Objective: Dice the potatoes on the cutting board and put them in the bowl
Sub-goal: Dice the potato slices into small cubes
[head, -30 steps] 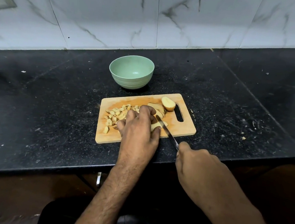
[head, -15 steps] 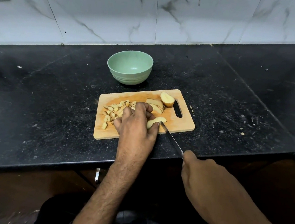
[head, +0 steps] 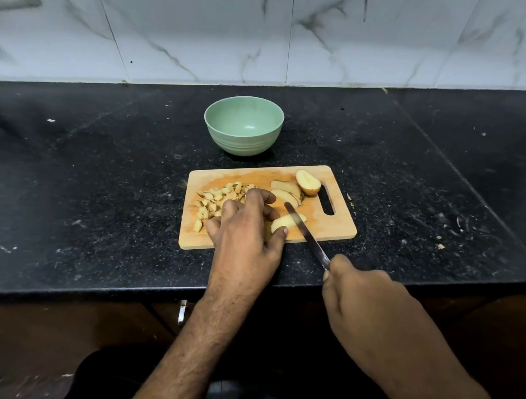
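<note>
Gripping a steel-bladed knife [head: 306,231], the right hand [head: 361,300] lays its blade across a pale potato wedge [head: 286,222] pinned by the left hand [head: 246,229] on the rectangular wooden cutting board [head: 332,227]; behind stands a pale-green round bowl [head: 243,129], then diced potato cubes [head: 215,201].

The cutting board [head: 332,231] lies on the counter [head: 97,185] near its front edge, with the bowl [head: 243,129] just behind it. On the board, diced pieces [head: 215,201] lie at the left, slices [head: 286,193] and a potato half [head: 307,182] at the right rear.
</note>
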The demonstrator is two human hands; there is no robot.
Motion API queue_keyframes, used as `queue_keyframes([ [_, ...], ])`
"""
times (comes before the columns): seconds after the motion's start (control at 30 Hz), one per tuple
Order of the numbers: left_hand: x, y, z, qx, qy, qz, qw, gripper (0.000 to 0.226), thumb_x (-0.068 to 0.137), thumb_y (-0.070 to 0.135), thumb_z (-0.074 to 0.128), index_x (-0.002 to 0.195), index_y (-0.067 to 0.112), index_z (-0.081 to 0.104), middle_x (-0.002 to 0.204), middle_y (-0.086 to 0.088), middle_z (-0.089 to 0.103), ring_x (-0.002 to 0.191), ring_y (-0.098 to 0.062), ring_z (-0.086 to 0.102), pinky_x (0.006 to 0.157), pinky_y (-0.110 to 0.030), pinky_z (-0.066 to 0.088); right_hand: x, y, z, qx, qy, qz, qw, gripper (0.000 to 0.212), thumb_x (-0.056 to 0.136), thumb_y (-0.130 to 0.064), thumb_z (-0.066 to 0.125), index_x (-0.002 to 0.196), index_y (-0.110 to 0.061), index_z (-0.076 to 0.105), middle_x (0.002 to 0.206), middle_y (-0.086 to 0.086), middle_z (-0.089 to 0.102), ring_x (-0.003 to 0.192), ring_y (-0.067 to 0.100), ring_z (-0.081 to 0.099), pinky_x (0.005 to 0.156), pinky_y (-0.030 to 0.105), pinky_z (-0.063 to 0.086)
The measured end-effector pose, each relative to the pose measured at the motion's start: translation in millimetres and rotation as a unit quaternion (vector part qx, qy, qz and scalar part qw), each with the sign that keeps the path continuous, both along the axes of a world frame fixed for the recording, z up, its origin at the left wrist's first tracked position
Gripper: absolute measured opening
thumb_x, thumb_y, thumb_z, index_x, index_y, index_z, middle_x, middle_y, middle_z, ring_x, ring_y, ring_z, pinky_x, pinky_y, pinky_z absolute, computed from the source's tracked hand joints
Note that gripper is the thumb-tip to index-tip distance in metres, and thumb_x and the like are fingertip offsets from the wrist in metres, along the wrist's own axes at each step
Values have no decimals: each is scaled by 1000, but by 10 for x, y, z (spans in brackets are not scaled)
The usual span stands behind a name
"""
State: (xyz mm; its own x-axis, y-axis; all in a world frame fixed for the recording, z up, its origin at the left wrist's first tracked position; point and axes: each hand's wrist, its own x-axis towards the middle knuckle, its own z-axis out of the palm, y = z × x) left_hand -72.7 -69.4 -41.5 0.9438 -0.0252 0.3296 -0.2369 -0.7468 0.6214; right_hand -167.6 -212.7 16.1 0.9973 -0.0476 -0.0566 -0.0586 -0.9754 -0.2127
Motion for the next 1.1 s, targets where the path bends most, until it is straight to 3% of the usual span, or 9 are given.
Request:
queue_keyframes([
  [0.2,11,-12,5,-7,1,10,1000,43,84,31,74,117,33,45,98,22,57,100,-5,40,80,-31,16,58,43,-18,-17,15,6,1000,20,107,-40,23,93,-28,32,70,-7,41,56,6,33,48,25,25],
  [0.33,46,-11,-4,-14,11,9,1000,41,84,32,74,111,36,44,95,22,58,100,-6,43,77,-32,15,83,57,-58,-20,9,18,1000,18,107,-37,23,97,-26,33,71,-5,42,64,17,42,58,32,34],
  [0.53,49,-19,6,-9,9,9,1000,39,84,35,75,109,37,44,94,23,58,98,-4,42,75,-31,14,110,52,-57,-20,6,29,999,19,108,-37,23,107,-27,40,71,-6,42,68,20,45,62,32,36],
  [0.83,65,-21,45,4,20,3,1000,40,85,32,74,114,33,46,97,21,58,103,-7,41,80,-32,16,124,23,-48,-42,-2,28,999,18,107,-37,23,106,-27,38,69,-6,42,66,21,45,60,33,37],
  [1.1,35,-71,130,90,1,-29,996,40,89,23,64,118,31,37,104,19,51,101,-12,35,80,-34,17,104,8,-31,-50,-9,28,998,16,107,-38,22,100,-28,33,68,-6,41,64,20,42,56,31,31],
])
